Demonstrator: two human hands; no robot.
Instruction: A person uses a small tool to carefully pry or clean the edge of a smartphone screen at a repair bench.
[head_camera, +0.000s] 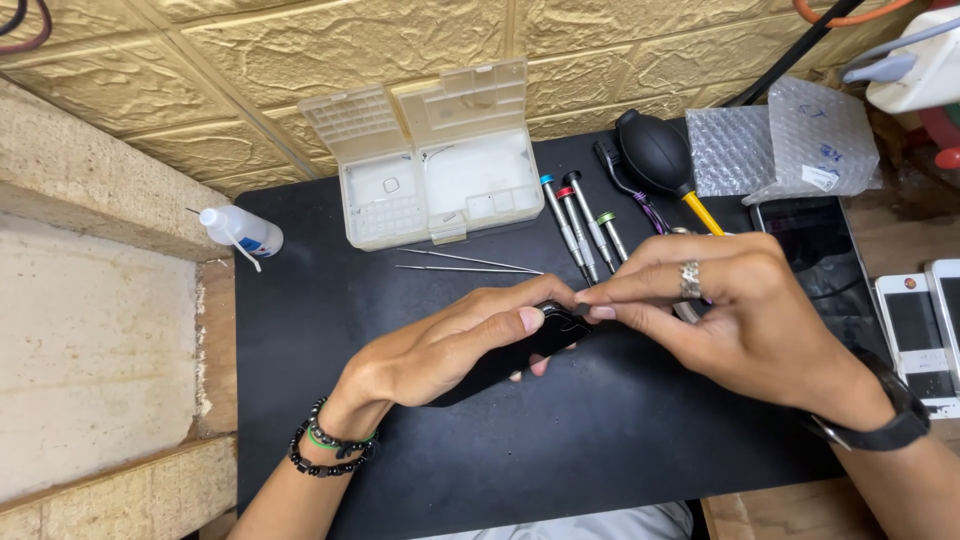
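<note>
My left hand (450, 345) grips a black phone (520, 358), holding it tilted just above the black work mat (560, 440). My right hand (720, 310), with a ring on one finger, pinches at the phone's upper end with thumb and forefinger; whether something small sits between those fingertips I cannot tell. Both hands meet near the mat's middle. Most of the phone is hidden under my left palm and fingers.
An open clear parts box (435, 175) stands at the mat's back. Three precision screwdrivers (585, 225), two thin tweezers (470, 262), a black air blower (655, 150), a small white squeeze bottle (240, 230), bubble wrap (780, 145), a dark tablet (815, 255) and white phones (925, 330) lie around.
</note>
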